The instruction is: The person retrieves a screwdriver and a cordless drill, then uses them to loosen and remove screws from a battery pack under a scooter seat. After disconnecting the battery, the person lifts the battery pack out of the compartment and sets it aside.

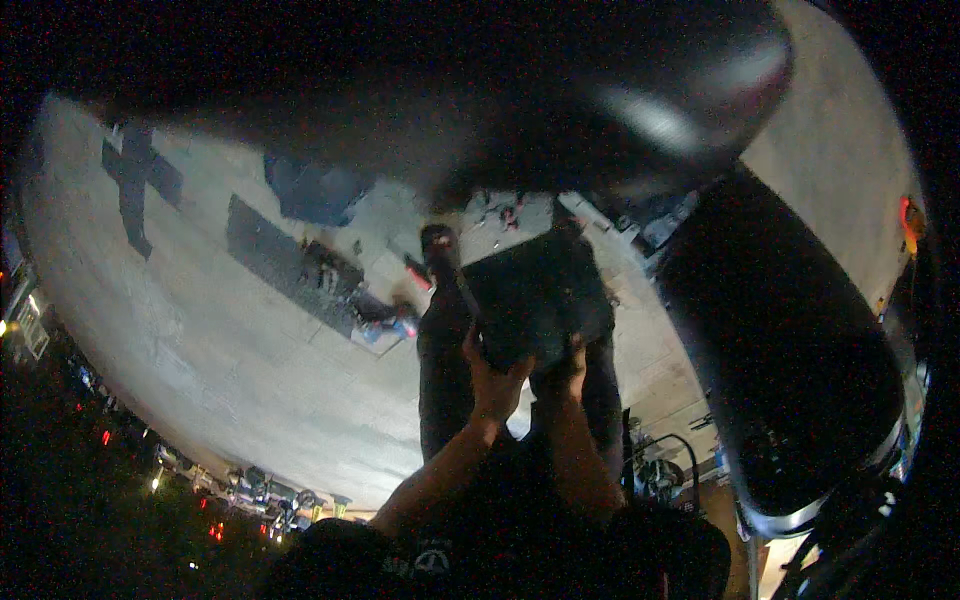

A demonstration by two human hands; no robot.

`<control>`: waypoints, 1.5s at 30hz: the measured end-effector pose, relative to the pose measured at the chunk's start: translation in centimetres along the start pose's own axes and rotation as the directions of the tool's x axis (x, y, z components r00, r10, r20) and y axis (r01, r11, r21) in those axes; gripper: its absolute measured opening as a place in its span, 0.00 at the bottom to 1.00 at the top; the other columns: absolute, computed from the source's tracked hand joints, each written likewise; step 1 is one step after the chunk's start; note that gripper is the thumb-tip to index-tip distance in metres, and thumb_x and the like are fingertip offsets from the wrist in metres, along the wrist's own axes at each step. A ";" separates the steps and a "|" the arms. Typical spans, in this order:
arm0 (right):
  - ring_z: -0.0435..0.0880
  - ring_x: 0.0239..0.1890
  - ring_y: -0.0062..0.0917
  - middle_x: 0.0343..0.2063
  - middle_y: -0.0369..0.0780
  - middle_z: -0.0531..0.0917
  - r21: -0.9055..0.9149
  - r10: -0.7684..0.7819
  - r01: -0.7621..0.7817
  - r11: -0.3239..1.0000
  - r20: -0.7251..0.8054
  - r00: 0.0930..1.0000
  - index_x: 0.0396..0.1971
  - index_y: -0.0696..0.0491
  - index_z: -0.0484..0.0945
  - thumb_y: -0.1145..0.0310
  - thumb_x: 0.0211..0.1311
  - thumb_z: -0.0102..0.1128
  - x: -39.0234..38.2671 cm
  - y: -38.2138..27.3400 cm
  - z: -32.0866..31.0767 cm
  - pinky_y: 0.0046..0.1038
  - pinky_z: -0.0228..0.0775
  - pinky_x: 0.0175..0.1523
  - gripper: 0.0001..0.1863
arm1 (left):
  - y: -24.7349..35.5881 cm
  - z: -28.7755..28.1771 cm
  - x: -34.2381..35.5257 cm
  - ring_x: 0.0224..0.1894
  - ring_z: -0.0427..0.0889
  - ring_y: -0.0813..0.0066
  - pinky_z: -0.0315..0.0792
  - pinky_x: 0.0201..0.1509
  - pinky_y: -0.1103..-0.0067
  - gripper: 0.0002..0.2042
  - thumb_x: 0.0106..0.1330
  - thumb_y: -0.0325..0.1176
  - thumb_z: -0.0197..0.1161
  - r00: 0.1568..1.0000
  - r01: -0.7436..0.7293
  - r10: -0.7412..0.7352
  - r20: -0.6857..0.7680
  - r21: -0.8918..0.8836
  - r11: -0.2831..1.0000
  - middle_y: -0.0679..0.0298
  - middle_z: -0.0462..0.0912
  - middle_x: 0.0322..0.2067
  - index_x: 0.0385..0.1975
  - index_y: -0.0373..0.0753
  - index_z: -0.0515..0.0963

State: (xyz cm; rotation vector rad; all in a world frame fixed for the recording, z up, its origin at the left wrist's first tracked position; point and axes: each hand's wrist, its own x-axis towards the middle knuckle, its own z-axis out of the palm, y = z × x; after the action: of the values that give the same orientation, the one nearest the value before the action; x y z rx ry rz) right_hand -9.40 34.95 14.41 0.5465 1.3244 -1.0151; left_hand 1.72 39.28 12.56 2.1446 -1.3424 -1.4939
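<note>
A dark, flat, roughly square panel or box (540, 295) is held out in front of my legs, tilted, its near edge toward me. My left hand (497, 380) grips its near left edge, with the thumb across the near side. My right hand (570, 372) closes on the same near edge a little to the right. The dim light hides what exactly the dark object is and whether anything lies beneath it.
A large black shape (500, 90) looms overhead across the top, blurred. To the right stands a long black padded-looking surface (780, 350). Scattered items (345, 290) and dark mats (270, 245) lie on the pale floor (250, 380) at left. A curved black tube (680, 445) rises at lower right.
</note>
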 end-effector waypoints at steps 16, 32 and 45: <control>0.77 0.50 0.32 0.52 0.41 0.76 -0.617 -0.308 0.382 0.688 0.228 0.924 0.55 0.58 0.69 0.61 0.41 0.75 -2.9 10.5 -11.0 0.35 0.71 0.53 0.39 | -11.4 -17.9 7.3 0.53 0.75 0.67 0.60 0.64 0.75 0.30 0.70 0.56 0.44 0.827 0.561 -0.216 0.519 -0.783 0.267 0.58 0.74 0.53 0.61 0.37 0.64; 0.73 0.54 0.43 0.57 0.45 0.73 -0.634 -0.324 0.574 -0.519 0.767 0.554 0.53 0.49 0.67 0.60 0.28 0.76 -19.4 10.0 -10.8 0.47 0.56 0.57 0.43 | -11.8 0.9 -2.9 0.54 0.75 0.62 0.65 0.62 0.69 0.36 0.67 0.62 0.44 0.249 0.849 0.071 0.966 -0.253 0.463 0.53 0.74 0.55 0.63 0.37 0.62; 0.72 0.56 0.50 0.56 0.53 0.71 -0.790 -0.680 0.606 -0.091 0.494 0.542 0.56 0.56 0.63 0.56 0.34 0.78 -19.7 16.6 -26.2 0.45 0.64 0.58 0.47 | -17.5 11.2 -7.5 0.52 0.76 0.60 0.68 0.57 0.64 0.34 0.67 0.63 0.45 0.077 0.938 -0.030 0.997 -0.063 0.340 0.54 0.76 0.52 0.61 0.39 0.65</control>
State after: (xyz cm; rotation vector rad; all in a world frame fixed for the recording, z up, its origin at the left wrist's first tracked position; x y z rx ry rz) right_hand -7.80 70.38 24.19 -1.2048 2.0277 -0.7037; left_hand 1.69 58.40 1.54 1.0065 0.5580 -3.1162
